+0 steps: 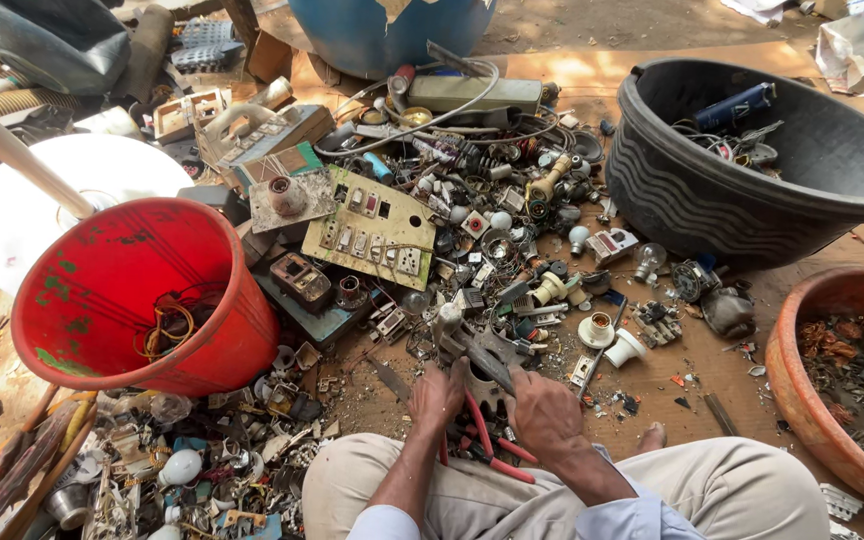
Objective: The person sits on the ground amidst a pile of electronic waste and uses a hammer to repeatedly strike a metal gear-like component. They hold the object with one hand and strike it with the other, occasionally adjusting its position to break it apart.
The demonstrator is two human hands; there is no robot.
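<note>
I sit on the ground with a heap of electrical scrap in front of me. My left hand (437, 397) and my right hand (544, 412) are close together just above my knees. Between them is a grey metal part (489, 362), and both hands grip it. Red-handled pliers (489, 447) lie under my hands, handles pointing toward my lap; which hand holds them I cannot tell. Around the hands lie switches, sockets and bulb holders. A cream switch panel (377, 227) lies further out, left of centre.
A red bucket (102, 300) with wire inside stands at the left. At the right a black tub (712, 200) holds wires and parts. A terracotta bowl (802, 390) of small scrap sits at the far right. A blue drum (372, 40) stands behind the heap.
</note>
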